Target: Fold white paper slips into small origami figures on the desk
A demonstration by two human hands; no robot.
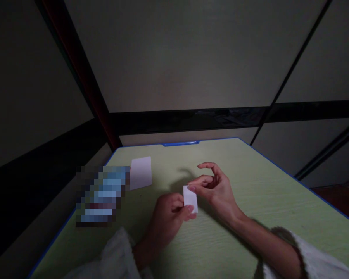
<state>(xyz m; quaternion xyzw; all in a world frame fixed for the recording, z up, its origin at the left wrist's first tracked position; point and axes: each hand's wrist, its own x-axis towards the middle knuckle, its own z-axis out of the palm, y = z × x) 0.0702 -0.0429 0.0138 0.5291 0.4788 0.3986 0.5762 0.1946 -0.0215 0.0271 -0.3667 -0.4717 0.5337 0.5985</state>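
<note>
A small white folded piece of paper [190,198] is held up over the table between both of my hands. My left hand [170,215] pinches its lower edge, thumb in front and fingers curled behind. At the upper edge, my right hand [216,190] grips it between thumb and index finger, while its other fingers are raised and bent. To the left lies a larger white sheet of paper [141,173], flat on the table and apart from both hands.
The light green table [235,248] has a blue rim and a blue handle [181,143] at its far edge. A pixelated object [104,195] sits by the left edge, touching or close to the sheet. Pale panels with dark strips [177,58] stand behind the table.
</note>
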